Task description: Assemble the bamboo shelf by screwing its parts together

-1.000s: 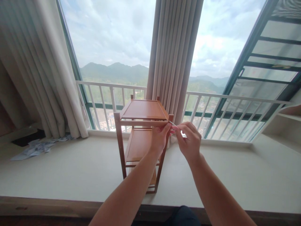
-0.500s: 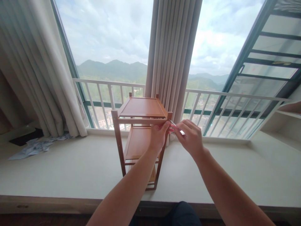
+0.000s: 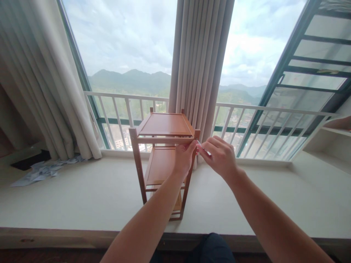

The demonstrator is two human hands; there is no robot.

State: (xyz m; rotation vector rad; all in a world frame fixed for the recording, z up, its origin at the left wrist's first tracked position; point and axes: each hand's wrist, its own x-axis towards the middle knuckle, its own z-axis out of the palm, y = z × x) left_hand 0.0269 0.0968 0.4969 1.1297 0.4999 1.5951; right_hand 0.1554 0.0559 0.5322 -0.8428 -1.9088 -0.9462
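Curtain (image 3: 201, 62) behind wooden rack (image 3: 164, 126), papers (image 3: 41, 171) left

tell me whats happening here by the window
A person is working on a small wooden shelf rack that stands on the window ledge. The left hand grips its front right post near the top shelf, while the right hand pinches a small metal tool against that corner. Crumpled papers lie at the far left.
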